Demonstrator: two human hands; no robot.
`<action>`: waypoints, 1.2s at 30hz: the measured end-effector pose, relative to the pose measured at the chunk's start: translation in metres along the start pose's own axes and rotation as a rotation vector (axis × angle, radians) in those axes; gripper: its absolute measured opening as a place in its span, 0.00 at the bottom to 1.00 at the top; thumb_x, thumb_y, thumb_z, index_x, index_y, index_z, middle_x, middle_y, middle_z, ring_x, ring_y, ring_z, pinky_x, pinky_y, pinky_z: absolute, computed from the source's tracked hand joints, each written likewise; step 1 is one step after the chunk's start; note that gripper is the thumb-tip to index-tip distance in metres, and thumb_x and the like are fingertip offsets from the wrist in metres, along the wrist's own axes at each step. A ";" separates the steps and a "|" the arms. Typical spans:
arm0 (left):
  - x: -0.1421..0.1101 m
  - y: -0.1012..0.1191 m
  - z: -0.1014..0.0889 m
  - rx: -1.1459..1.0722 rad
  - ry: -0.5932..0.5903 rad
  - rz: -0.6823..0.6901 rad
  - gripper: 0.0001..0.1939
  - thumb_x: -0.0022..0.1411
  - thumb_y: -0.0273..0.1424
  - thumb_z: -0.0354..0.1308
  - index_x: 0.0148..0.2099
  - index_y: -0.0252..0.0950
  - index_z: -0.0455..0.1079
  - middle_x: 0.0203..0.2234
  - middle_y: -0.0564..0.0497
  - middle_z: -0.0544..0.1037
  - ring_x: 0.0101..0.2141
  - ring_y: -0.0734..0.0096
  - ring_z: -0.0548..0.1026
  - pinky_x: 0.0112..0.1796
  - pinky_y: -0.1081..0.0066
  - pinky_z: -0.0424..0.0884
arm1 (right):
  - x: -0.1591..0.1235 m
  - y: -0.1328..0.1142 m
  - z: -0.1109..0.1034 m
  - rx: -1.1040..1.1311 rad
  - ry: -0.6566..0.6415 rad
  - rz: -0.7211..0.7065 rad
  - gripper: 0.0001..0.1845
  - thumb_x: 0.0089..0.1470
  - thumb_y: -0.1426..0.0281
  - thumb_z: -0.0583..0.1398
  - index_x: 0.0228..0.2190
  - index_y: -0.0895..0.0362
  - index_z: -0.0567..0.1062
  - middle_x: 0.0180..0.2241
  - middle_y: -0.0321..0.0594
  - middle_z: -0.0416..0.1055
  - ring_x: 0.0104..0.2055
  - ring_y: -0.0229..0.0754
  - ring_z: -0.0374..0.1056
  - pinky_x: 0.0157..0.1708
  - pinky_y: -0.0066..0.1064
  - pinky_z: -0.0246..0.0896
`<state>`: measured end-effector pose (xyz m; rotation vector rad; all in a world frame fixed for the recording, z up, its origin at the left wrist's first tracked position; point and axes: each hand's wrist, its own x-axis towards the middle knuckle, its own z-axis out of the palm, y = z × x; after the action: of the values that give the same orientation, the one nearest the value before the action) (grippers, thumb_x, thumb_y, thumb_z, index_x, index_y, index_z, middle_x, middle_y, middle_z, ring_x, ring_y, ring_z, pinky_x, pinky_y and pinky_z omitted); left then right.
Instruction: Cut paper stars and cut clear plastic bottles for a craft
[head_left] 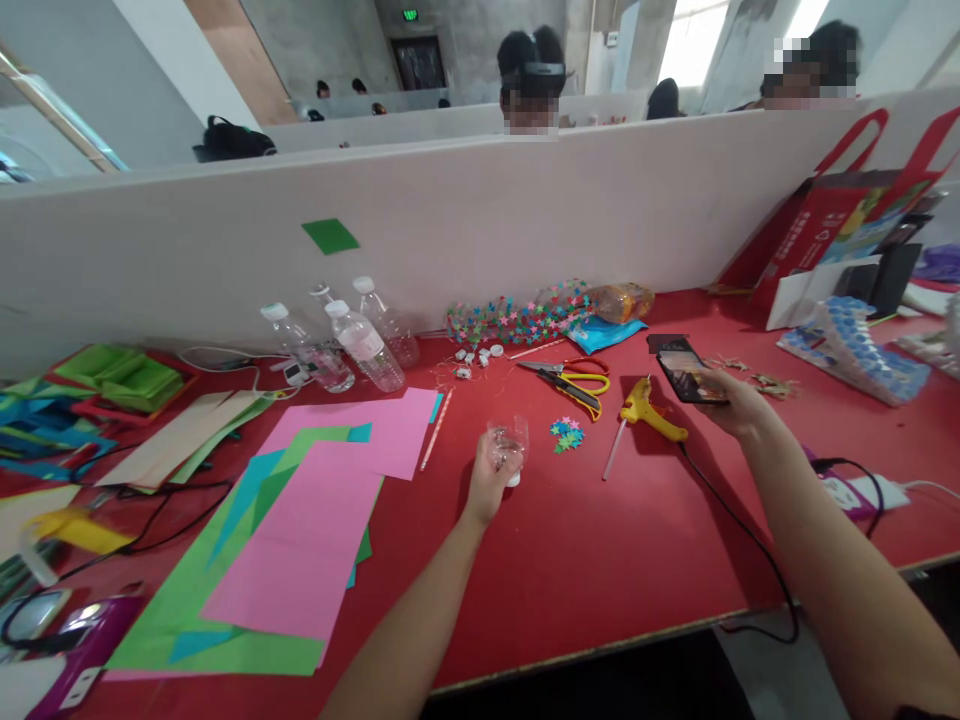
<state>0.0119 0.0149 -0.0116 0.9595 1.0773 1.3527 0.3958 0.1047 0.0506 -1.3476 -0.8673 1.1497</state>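
Observation:
My left hand [489, 482] is closed round a small clear plastic cup-like piece [510, 445], held just above the red table [585, 560]. My right hand [731, 402] grips a black smartphone [688, 374] with its lit screen facing up, over the table's right part. Between the hands lie a yellow glue gun [649, 410] with a black cord, yellow-handled scissors [574, 380] and a little pile of coloured paper stars [567, 434].
Pink, green and blue paper sheets [300, 530] cover the table's left. Several water bottles [352, 345] stand by the white partition [480, 220], beside a star-covered bottle [525, 315]. A red bag [832, 215], a power strip [855, 490] and other people beyond the partition are present.

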 end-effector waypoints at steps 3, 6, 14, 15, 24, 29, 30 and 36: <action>0.002 -0.003 -0.002 0.018 -0.011 0.017 0.32 0.48 0.43 0.69 0.51 0.37 0.61 0.37 0.48 0.74 0.33 0.70 0.74 0.35 0.70 0.70 | -0.035 0.000 0.025 0.340 -0.062 0.079 0.09 0.54 0.66 0.60 0.37 0.54 0.76 0.35 0.37 0.80 0.35 0.37 0.76 0.33 0.25 0.74; 0.002 -0.005 -0.003 0.039 -0.017 0.022 0.31 0.48 0.42 0.69 0.51 0.38 0.61 0.37 0.49 0.75 0.32 0.71 0.74 0.34 0.70 0.71 | -0.071 0.007 0.062 0.439 -0.157 0.128 0.13 0.56 0.60 0.60 0.40 0.54 0.77 0.42 0.38 0.79 0.44 0.40 0.75 0.44 0.30 0.73; 0.003 -0.005 -0.008 0.068 -0.001 0.033 0.30 0.50 0.39 0.68 0.52 0.38 0.61 0.39 0.48 0.76 0.35 0.71 0.76 0.35 0.72 0.72 | -0.103 0.031 0.121 0.531 -0.427 0.029 0.26 0.50 0.55 0.61 0.50 0.49 0.73 0.58 0.39 0.69 0.61 0.51 0.62 0.61 0.50 0.58; 0.003 -0.005 -0.008 0.071 -0.003 0.032 0.30 0.50 0.39 0.68 0.52 0.38 0.61 0.39 0.49 0.76 0.35 0.71 0.76 0.35 0.72 0.72 | -0.105 0.032 0.122 0.538 -0.446 0.017 0.28 0.48 0.58 0.62 0.52 0.48 0.72 0.59 0.38 0.67 0.62 0.51 0.61 0.61 0.50 0.57; 0.002 -0.006 -0.010 0.145 -0.014 0.046 0.28 0.51 0.36 0.68 0.52 0.39 0.62 0.39 0.49 0.75 0.35 0.72 0.76 0.35 0.74 0.71 | -0.117 0.028 0.117 0.473 -0.464 -0.066 0.51 0.37 0.71 0.68 0.61 0.37 0.58 0.67 0.31 0.52 0.67 0.52 0.52 0.63 0.52 0.52; 0.002 -0.006 -0.010 0.162 -0.031 0.047 0.29 0.51 0.37 0.67 0.53 0.39 0.62 0.39 0.48 0.75 0.34 0.71 0.76 0.33 0.73 0.71 | -0.118 0.034 0.119 0.422 -0.473 -0.133 0.54 0.38 0.68 0.71 0.63 0.36 0.55 0.68 0.31 0.50 0.68 0.51 0.48 0.66 0.51 0.45; 0.002 -0.006 -0.010 0.162 -0.034 0.048 0.29 0.51 0.37 0.67 0.53 0.39 0.61 0.38 0.48 0.75 0.34 0.71 0.76 0.33 0.73 0.71 | -0.118 0.036 0.120 0.425 -0.482 -0.139 0.54 0.38 0.68 0.71 0.63 0.35 0.54 0.68 0.31 0.50 0.68 0.51 0.48 0.66 0.51 0.46; 0.001 -0.005 -0.009 0.165 -0.054 0.057 0.29 0.51 0.37 0.67 0.52 0.39 0.61 0.38 0.49 0.76 0.32 0.71 0.76 0.33 0.73 0.71 | -0.117 0.043 0.122 0.421 -0.513 -0.133 0.55 0.40 0.70 0.71 0.63 0.34 0.53 0.68 0.31 0.50 0.68 0.51 0.49 0.65 0.52 0.48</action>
<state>0.0048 0.0155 -0.0191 1.1490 1.1405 1.2913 0.2433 0.0209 0.0360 -0.6479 -0.9865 1.5011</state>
